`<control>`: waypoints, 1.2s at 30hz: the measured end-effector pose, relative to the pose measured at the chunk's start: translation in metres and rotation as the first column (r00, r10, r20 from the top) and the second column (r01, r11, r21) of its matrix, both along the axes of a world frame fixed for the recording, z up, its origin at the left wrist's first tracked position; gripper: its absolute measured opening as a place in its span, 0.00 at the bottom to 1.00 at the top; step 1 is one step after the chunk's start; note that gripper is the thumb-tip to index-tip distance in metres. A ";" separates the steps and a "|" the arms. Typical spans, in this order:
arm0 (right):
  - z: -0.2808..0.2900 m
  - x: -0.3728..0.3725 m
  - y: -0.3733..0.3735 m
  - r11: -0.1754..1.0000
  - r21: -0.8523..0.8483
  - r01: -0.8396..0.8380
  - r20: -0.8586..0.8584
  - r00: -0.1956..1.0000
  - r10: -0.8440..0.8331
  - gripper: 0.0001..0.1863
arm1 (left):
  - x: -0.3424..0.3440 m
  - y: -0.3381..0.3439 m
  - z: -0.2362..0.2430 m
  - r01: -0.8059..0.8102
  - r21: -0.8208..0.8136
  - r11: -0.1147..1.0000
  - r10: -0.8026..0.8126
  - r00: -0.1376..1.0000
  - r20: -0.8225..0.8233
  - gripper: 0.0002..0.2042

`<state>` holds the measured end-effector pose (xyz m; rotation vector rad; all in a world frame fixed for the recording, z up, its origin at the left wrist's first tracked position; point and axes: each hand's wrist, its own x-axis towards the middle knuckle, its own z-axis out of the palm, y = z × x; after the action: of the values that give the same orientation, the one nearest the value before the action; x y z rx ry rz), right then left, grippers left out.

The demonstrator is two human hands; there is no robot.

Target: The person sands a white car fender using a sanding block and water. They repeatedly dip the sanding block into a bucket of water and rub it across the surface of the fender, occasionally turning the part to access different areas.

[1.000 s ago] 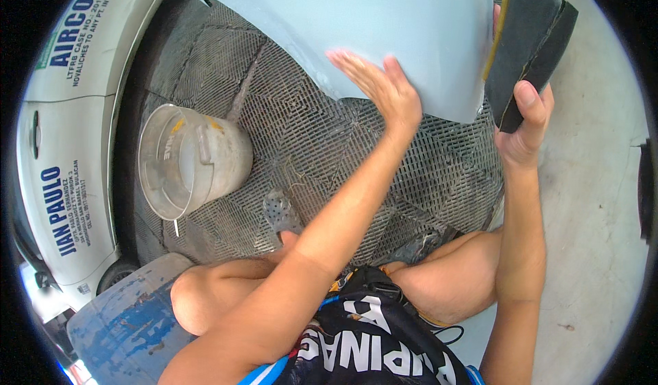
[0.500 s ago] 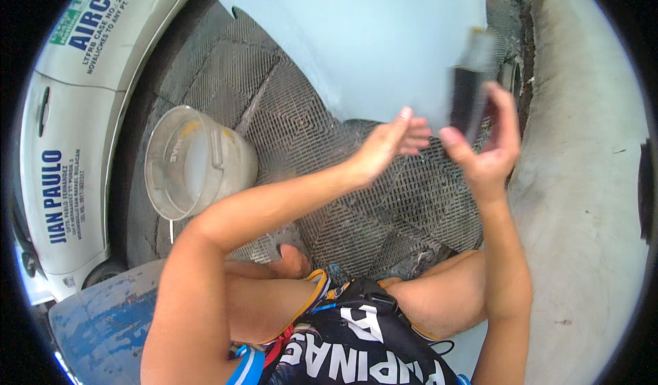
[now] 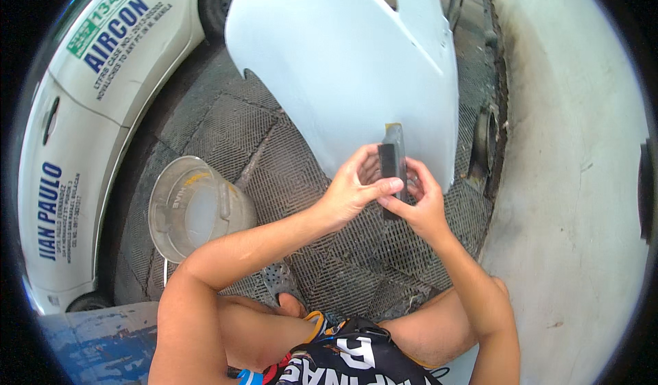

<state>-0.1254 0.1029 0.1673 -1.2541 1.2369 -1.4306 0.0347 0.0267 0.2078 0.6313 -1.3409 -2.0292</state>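
Observation:
Both hands hold a dark sanding block (image 3: pixel 391 162) with a grey sheet around it, tilted upright in front of me. My left hand (image 3: pixel 351 186) grips its left side, thumb across its near face. From the right, my right hand (image 3: pixel 426 203) closes on it, with the thumb near the left thumb. Just beyond the hands lies a large smooth white car body panel (image 3: pixel 336 63), its narrow end toward me. The block overlaps the panel in view; I cannot tell whether they touch.
A translucent bucket (image 3: pixel 236 214) with whitish liquid stands at my left on ribbed dark floor mats (image 3: pixel 288 172). Farther left is a white car (image 3: pixel 82 125) with lettering. A worn blue surface (image 3: pixel 103 344) sits at lower left, and a stained pale surface (image 3: pixel 562 179) runs along the right.
My right hand has brought the sanding block leftward and nearer. My left hand, which was empty, now grips it too. The view has shifted, showing more of the panel's far end.

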 end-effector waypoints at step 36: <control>-0.234 0.522 -0.225 0.688 0.653 -0.315 -0.755 -0.199 0.625 0.20 | 0.466 -0.151 -0.194 0.103 -0.031 0.994 0.062 -0.321 0.945 0.36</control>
<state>0.3964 -0.1221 -0.0671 -2.3342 1.3105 0.5555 0.5004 -0.1241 0.0139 2.7439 -2.1900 -0.8594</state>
